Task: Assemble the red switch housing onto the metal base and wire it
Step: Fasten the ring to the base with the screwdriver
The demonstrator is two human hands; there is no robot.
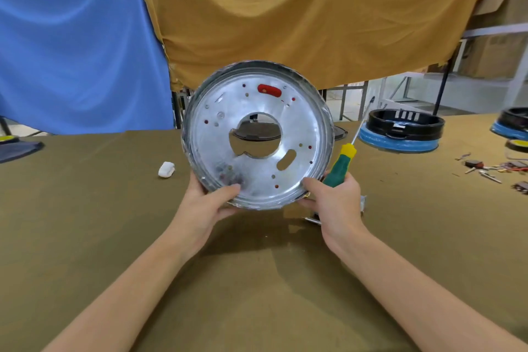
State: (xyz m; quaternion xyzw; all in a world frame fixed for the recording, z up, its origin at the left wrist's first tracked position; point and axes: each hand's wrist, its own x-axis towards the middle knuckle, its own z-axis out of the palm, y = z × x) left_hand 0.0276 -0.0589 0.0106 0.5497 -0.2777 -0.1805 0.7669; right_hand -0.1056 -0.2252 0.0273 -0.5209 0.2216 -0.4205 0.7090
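A round shiny metal base (303,134) with a large centre hole and several small holes is held upright above the table, its flat face toward me. Red plastic of the switch housing (269,90) shows through a slot near its top. My left hand (210,203) grips the lower left rim, thumb on the face. My right hand (333,200) grips the lower right rim and also holds a screwdriver (340,164) with a green and yellow handle, its shaft pointing up and right.
The olive-covered table (114,223) carries a small white part (166,169) at the left, black rings on blue bases (400,130) at the right, and loose wires and terminals (491,168) at the far right. Blue and mustard cloths (285,23) hang behind.
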